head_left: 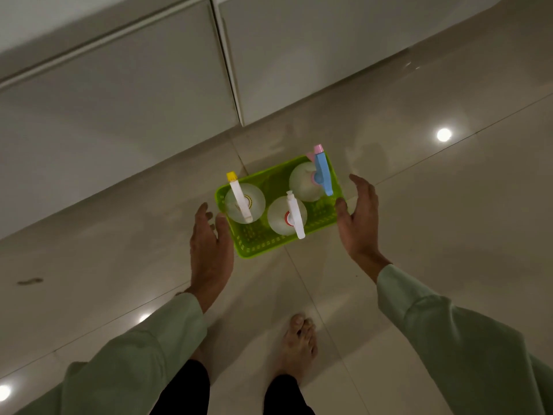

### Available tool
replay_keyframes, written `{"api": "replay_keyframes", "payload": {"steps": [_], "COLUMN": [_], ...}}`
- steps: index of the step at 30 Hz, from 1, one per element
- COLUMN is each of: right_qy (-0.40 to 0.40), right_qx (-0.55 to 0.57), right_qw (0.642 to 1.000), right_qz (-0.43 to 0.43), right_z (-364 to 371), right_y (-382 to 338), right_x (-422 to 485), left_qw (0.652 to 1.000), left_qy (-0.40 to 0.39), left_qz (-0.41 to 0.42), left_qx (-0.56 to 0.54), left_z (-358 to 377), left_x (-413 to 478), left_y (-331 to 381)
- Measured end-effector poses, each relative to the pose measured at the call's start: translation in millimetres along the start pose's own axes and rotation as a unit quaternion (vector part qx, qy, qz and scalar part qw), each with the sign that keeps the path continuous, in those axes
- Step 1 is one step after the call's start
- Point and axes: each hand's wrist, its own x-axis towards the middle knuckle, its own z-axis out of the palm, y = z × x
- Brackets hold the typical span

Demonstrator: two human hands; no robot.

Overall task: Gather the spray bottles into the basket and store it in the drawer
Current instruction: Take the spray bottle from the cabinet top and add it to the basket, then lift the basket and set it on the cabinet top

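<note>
A bright green plastic basket [257,244] stands on the tiled floor. Three clear spray bottles stand upright in it: one with a white trigger and yellow nozzle [241,200] at the left, one with a white trigger and red collar [291,215] in the middle front, one with a blue and pink trigger [321,173] at the back right. My left hand [211,250] is at the basket's left end, fingers apart, thumb near the rim. At the right end is my right hand [357,217], open, its thumb at the rim. Neither hand clearly grips the basket.
Pale glossy cabinet fronts [119,94] with a vertical seam [227,64] run along the wall behind the basket, all shut. My bare feet [297,342] stand on the shiny floor tiles just in front of the basket. A dark smudge [30,281] marks the floor at left.
</note>
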Motion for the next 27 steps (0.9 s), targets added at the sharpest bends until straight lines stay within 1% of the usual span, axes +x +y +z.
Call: {"api": "replay_keyframes", "payload": {"steps": [3, 5, 6, 9, 13, 18, 23, 27], "right_qy": [-0.042, -0.083, -0.100, -0.118, -0.095, -0.095, -0.089, -0.099], "right_qx": [0.040, 0.073, 0.080, 0.056, -0.011, -0.021, -0.005, -0.001], "right_qw": [0.992, 0.980, 0.976, 0.983, 0.989, 0.992, 0.994, 0.995], "right_qz": [0.112, 0.168, 0.175, 0.130, 0.111, 0.082, 0.057, 0.028], "right_z": [9, 14, 17, 26, 30, 18, -11, -51], "right_y": [9, 14, 16, 21, 23, 14, -23, -72], "right_x": [13, 21, 23, 25, 29, 17, -10, -36], "left_qw": [0.995, 0.991, 0.989, 0.984, 0.991, 0.992, 0.996, 0.998], "left_qy": [0.000, -0.029, -0.045, -0.067, -0.038, -0.030, -0.021, -0.031], "left_qz": [-0.099, -0.129, -0.141, -0.159, -0.130, -0.104, -0.070, -0.035], "left_qx": [-0.005, -0.016, -0.028, -0.051, 0.023, 0.065, 0.059, 0.042], "left_z": [12, 20, 25, 36, 41, 28, -11, -63], "left_x": [10, 16, 19, 27, 35, 30, -3, -42], "left_y": [-8, -13, -14, -16, -15, -12, 4, 29]}}
